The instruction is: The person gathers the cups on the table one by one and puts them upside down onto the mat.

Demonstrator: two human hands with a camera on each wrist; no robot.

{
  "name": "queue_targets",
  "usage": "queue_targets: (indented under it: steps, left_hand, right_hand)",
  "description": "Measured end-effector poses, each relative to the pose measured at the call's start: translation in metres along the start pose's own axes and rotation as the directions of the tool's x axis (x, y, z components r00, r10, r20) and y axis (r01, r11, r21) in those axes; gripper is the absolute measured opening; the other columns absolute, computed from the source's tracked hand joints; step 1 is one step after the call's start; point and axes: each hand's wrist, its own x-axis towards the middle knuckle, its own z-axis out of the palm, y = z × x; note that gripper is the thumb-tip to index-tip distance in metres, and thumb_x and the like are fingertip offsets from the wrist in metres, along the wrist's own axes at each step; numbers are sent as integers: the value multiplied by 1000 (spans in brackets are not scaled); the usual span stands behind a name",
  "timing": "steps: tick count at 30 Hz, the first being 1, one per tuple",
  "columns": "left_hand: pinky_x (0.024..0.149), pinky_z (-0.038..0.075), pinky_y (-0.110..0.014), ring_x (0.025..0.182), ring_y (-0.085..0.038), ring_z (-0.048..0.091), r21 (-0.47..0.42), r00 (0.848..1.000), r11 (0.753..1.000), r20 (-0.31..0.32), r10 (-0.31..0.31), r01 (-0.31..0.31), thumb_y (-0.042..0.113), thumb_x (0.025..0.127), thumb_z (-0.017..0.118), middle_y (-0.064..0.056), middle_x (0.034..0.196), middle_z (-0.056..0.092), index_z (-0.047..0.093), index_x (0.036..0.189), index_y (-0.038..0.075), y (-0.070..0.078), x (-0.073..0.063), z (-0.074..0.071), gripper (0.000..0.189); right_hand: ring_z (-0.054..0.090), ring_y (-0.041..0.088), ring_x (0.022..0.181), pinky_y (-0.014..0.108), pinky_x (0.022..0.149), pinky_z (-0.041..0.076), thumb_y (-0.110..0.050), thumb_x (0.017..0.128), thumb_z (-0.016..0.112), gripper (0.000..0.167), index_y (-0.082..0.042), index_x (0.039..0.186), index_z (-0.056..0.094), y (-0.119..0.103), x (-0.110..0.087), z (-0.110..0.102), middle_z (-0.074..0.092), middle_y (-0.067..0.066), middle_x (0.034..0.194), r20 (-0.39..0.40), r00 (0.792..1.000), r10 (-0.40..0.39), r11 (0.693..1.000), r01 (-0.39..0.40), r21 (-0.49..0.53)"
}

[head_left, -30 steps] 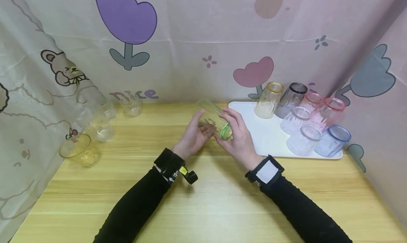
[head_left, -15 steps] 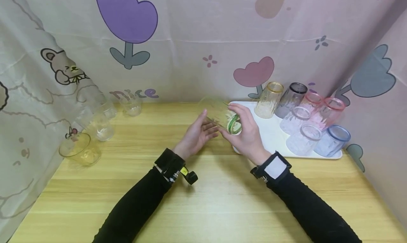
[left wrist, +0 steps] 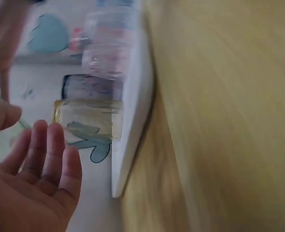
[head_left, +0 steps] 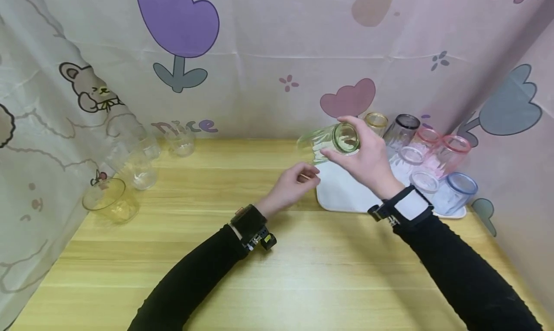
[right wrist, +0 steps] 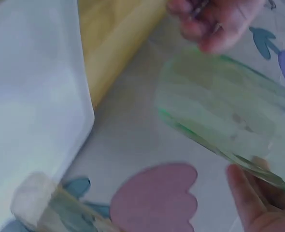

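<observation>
A pale green drinking glass point(head_left: 322, 143) is held in the air by my right hand point(head_left: 370, 158), the thumb below and fingers above near its base. It lies tilted on its side, mouth toward the left, over the left end of a white tray point(head_left: 342, 191). In the right wrist view the green glass point(right wrist: 224, 106) spans most of the right side. My left hand point(head_left: 292, 186) hovers just below and left of the glass, apart from it, with loosely bent fingers. Nothing sits in the left palm point(left wrist: 31, 193) in the left wrist view.
Several upturned glasses stand on the tray's right part: amber-rimmed point(head_left: 376, 122), dark-rimmed point(head_left: 402, 129), pink, clear and blue point(head_left: 459, 189). On the table's left are a yellow glass point(head_left: 111, 203) and several clear glasses point(head_left: 144, 172). Patterned cloth hangs behind and at both sides.
My right hand has carried the green glass right and up from the table's middle to over the tray. The left hand has come off it and shifted right, its fingers bending more.
</observation>
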Motion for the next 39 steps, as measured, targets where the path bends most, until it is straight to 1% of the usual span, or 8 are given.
queue_targets:
  steps: [3, 5, 9, 11, 13, 15, 33, 39]
  left_hand:
    - [86, 55, -22, 100, -16, 66, 282, 987, 949, 115, 111, -140, 18, 100, 65, -6, 115, 71, 67, 123, 7, 4, 1, 7, 25]
    - [84, 54, -22, 100, -16, 66, 459, 967, 857, 200, 158, -234, 19, 100, 66, -3, 113, 70, 68, 121, 9, 8, 2, 12, 23]
    - [78, 54, -22, 97, -12, 66, 704, 931, 615, 329, 161, -355, 23, 98, 68, 3, 113, 69, 73, 118, 19, 10, 6, 23, 20]
    - [79, 56, -24, 98, -13, 67, 751, 917, 538, 378, 126, -383, 20, 97, 68, 3, 113, 69, 74, 117, 21, 11, 7, 27, 21]
    - [81, 57, -25, 101, -13, 68, 777, 907, 488, 414, 82, -399, 17, 97, 68, 4, 113, 70, 76, 117, 22, 12, 7, 32, 22]
    - [84, 57, -26, 102, -14, 68, 787, 900, 467, 434, 45, -403, 15, 97, 67, 4, 111, 71, 77, 115, 22, 14, 7, 36, 22]
    - [81, 57, -24, 98, -11, 68, 796, 902, 460, 431, 23, -393, 6, 99, 62, 5, 101, 73, 79, 103, 18, 10, 15, 47, 21]
    - [79, 57, -23, 97, -10, 68, 804, 903, 442, 429, 34, -398, 5, 98, 63, 6, 100, 73, 78, 103, 18, 9, 14, 47, 22]
  right_hand:
    - [68, 38, 110, 49, 88, 51, -29, 80, 89, 69, -14, 140, 58, 2, 10, -15, 71, 16, 126, 89, 994, 68, 997, -64, -49]
    - [67, 38, 103, 47, 83, 48, -32, 82, 87, 68, -15, 140, 57, 4, 15, -23, 72, 17, 121, 153, 981, 121, 990, -109, -86]
    - [64, 41, 103, 48, 81, 46, -40, 84, 84, 70, -14, 142, 54, 11, 24, -36, 68, 22, 119, 272, 936, 222, 968, -178, -178]
    - [62, 45, 110, 52, 85, 48, -44, 85, 82, 74, -12, 144, 51, 18, 27, -40, 64, 24, 127, 326, 908, 263, 956, -200, -214]
    - [59, 48, 116, 57, 91, 49, -47, 85, 81, 78, -11, 146, 48, 25, 30, -42, 61, 26, 134, 369, 880, 300, 944, -218, -248]
    - [56, 50, 124, 61, 97, 48, -48, 85, 80, 82, -9, 149, 46, 31, 33, -45, 58, 28, 141, 404, 852, 333, 933, -235, -274]
    - [42, 58, 138, 72, 107, 41, -57, 85, 78, 106, -1, 159, 28, 79, 39, -60, 42, 37, 154, 526, 696, 489, 859, -280, -427]
    - [43, 57, 136, 71, 107, 42, -52, 85, 79, 101, 3, 156, 32, 88, 38, -62, 44, 36, 151, 526, 691, 496, 855, -285, -433]
